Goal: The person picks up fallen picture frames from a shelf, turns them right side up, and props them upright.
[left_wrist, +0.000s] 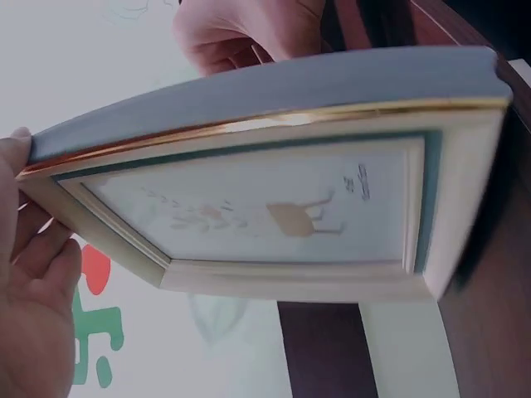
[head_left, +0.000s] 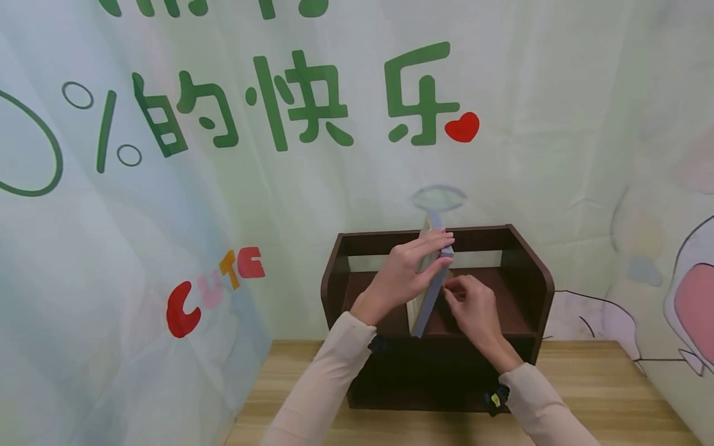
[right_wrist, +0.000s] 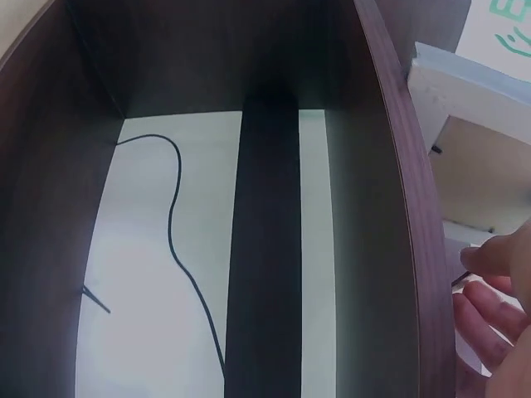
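Note:
A picture frame (head_left: 427, 306) with a blue-grey edge stands upright on the upper level of a dark brown desk shelf (head_left: 521, 303). My left hand (head_left: 404, 272) grips its upper edge, thumb on one side of it. In the left wrist view the front of the frame (left_wrist: 332, 95) shows a gold line, a cream border and a pale drawing under glass. On the back side, my right hand (head_left: 474, 306) has thumb and fingers close together. The right wrist view shows that hand (right_wrist: 502, 311) pinching a thin dark piece close to the frame's tan backing (right_wrist: 485, 178).
The shelf stands on a wood-grain table (head_left: 602, 378) against a printed cloth backdrop (head_left: 312, 198). Its side panels (head_left: 532, 266) rise on both sides of the hands. Below is a dark lower compartment (head_left: 424, 375); a black cable (right_wrist: 172, 215) shows beyond its open back.

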`<state>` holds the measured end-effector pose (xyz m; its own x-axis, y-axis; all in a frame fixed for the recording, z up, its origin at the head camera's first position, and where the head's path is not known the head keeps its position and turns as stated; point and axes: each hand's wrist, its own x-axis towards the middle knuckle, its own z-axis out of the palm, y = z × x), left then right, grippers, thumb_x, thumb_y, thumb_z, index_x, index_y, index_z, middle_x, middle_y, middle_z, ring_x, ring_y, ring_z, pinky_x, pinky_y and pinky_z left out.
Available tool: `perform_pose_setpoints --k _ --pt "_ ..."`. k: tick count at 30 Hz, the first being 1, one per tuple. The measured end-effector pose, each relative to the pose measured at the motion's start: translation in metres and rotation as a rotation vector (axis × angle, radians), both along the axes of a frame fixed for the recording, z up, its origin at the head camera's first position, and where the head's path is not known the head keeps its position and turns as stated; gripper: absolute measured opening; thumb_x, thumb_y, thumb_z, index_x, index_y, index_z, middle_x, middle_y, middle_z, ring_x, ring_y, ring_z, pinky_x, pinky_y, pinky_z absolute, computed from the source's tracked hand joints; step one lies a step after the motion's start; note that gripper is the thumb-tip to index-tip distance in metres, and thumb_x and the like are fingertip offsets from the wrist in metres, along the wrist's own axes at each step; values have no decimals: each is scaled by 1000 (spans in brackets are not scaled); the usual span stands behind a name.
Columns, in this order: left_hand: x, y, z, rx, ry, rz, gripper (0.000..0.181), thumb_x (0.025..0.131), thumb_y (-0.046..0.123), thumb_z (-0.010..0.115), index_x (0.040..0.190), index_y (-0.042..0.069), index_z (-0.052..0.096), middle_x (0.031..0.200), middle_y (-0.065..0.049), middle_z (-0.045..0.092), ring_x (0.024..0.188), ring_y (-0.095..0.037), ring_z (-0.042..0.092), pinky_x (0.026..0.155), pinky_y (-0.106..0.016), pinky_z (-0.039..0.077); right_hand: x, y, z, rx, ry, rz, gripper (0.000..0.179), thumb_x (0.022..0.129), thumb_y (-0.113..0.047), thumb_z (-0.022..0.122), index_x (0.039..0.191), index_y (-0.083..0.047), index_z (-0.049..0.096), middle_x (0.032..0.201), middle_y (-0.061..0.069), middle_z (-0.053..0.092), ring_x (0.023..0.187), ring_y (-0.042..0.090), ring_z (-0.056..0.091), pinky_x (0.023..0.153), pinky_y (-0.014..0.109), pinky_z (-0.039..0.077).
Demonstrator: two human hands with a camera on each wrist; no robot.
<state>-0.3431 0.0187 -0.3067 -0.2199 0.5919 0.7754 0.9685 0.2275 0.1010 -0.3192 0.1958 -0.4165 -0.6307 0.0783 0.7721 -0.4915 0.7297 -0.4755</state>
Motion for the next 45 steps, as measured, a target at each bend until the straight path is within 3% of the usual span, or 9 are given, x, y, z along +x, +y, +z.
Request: perform_pose_setpoints --k 5,15,30,35,39,42,45 --pt "-2 8 2 -1 0 5 36 100 12 72 134 1 70 139 -14 71 140 -29 61 117 -28 49 3 6 2 -14 10 -16 8 87 1 82 92 -2 77 89 13 74 76 27 75 69 46 64" --pt "-2 28 -1 -84 -68 -2 37 103 16 69 138 5 68 144 -12 68 147 -24 55 120 -30 46 10 19 -5 -23 -37 -45 8 87 0 82 93 -3 77 89 12 74 76 27 73 69 48 62" --pt "-1 31 -4 -71 -83 -17 37 103 15 68 139 3 67 146 -13 67 149 -25 53 120 -30 45 11 19 -6 -29 -42 -51 7 89 -2 82 93 -3 76 91 12 74 77 27 74 69 47 63" --pt "-1 34 -4 -66 -107 -20 40 104 16 67 141 3 64 150 -13 63 151 -27 50 126 -32 39 20 15 0 -60 5 -51 7 90 -4 81 94 -2 76 90 13 76 78 27 75 72 47 64" --pt "-2 31 -6 -43 -140 2 41 106 20 64 144 6 63 152 -11 62 151 -28 49 129 -39 35 35 7 4 -140 29 -33 6 91 -6 80 96 -3 77 90 11 78 79 25 76 71 34 64" --pt "-5 25 -9 17 -198 32 39 107 21 61 145 9 63 149 -9 64 148 -27 53 126 -42 41 46 0 7 -198 24 -19 5 93 -7 79 97 -4 78 91 9 79 79 23 76 72 17 58" --pt "-14 18 -13 101 -277 83 37 109 20 59 143 10 65 144 -9 68 138 -26 61 117 -44 50 55 -7 11 -262 12 -20 6 97 -10 76 99 -5 78 93 8 80 80 24 75 73 8 52"
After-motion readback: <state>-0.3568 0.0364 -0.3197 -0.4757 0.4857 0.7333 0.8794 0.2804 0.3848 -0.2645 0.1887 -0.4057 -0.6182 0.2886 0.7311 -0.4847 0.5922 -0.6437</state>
